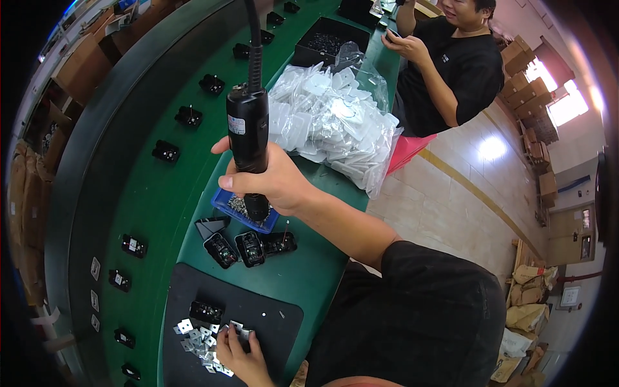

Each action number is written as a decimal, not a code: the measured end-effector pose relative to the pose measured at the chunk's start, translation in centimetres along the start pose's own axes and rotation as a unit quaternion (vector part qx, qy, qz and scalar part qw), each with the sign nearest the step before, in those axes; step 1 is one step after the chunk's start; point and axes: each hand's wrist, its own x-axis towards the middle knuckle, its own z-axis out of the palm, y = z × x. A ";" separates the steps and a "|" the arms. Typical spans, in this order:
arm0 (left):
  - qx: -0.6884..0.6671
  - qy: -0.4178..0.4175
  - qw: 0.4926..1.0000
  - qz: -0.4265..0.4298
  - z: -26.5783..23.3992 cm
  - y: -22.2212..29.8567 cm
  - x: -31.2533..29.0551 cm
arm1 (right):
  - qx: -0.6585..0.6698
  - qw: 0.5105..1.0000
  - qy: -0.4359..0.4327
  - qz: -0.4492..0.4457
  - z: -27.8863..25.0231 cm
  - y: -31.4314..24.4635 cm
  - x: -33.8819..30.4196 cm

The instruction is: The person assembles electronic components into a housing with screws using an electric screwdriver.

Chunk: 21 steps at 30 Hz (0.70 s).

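My right hand (277, 177) is closed around a black electric screwdriver (248, 126), held upright with its cord running up. Beneath its lower end sits a blue tray (222, 205) of small screws. My left hand (244, 358) rests low on a black mat (271, 303), its bent fingers on a small silver metal plate (244, 333). Beside those fingers lies a pile of similar metal plates (196, 342). A black housing (206, 312) lies just above the pile. Several more open black housings (250, 249) with parts inside stand between mat and tray.
A green conveyor belt (145, 200) with spaced black housings runs along the left. Large plastic bags of clear-white parts (335, 116) lie beyond the tray, near a black bin (329, 42). A co-worker (451, 64) in black is at the upper right, holding a dark object.
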 end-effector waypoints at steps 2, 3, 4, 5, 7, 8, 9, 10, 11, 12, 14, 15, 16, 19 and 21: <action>0.009 -0.015 1.000 -0.001 0.0 0.3 -0.8 | 0.004 1.000 0.001 0.002 0.0 0.0 -0.2; 0.019 -0.029 0.999 0.000 0.0 0.3 -1.2 | 0.007 1.000 0.000 0.002 0.0 -0.1 -0.2; 0.019 -0.031 0.999 -0.001 0.3 0.1 -1.5 | 0.010 1.000 -0.002 0.003 -0.1 -0.1 -0.3; 0.011 -0.018 1.000 0.003 0.8 -0.2 -1.8 | 0.010 1.000 -0.004 0.005 0.0 -0.1 -0.3; 0.003 -0.005 1.000 0.006 1.1 -0.3 -2.1 | 0.008 1.000 0.000 -0.001 0.0 0.0 -0.4; -0.004 0.006 1.000 0.005 1.1 -0.1 -1.8 | 0.008 1.000 -0.001 0.000 0.0 0.0 -0.5; -0.011 0.018 1.000 0.004 1.0 0.1 -1.7 | 0.014 1.000 -0.004 -0.001 0.0 0.0 -0.5; -0.010 0.018 1.000 0.003 1.0 0.0 -1.8 | 0.020 1.000 -0.007 -0.001 -0.1 0.0 -0.5; -0.026 0.019 0.999 -0.012 1.1 0.0 -1.9 | 0.021 1.000 -0.008 0.000 0.0 0.0 -0.5; -0.042 0.022 0.999 -0.027 1.2 -0.1 -2.0 | 0.020 1.000 -0.008 -0.006 0.1 -0.1 -0.4; -0.059 0.016 0.997 -0.038 1.2 0.0 -2.3 | 0.021 1.000 -0.012 -0.005 0.1 -0.2 -0.5; -0.077 0.011 0.996 -0.045 1.2 0.1 -2.3 | 0.012 1.000 -0.003 -0.013 0.1 -0.2 -0.4; -0.075 0.011 0.996 -0.053 1.1 0.3 -2.1 | 0.003 1.000 0.004 -0.020 0.0 -0.1 -0.3; -0.106 0.009 0.993 -0.056 0.6 0.9 -1.3 | 0.009 0.999 0.015 -0.035 -0.6 -0.4 -0.6; -0.107 0.006 0.992 -0.068 0.5 0.8 -1.3 | 0.004 0.999 0.018 -0.037 -0.8 -0.4 -0.4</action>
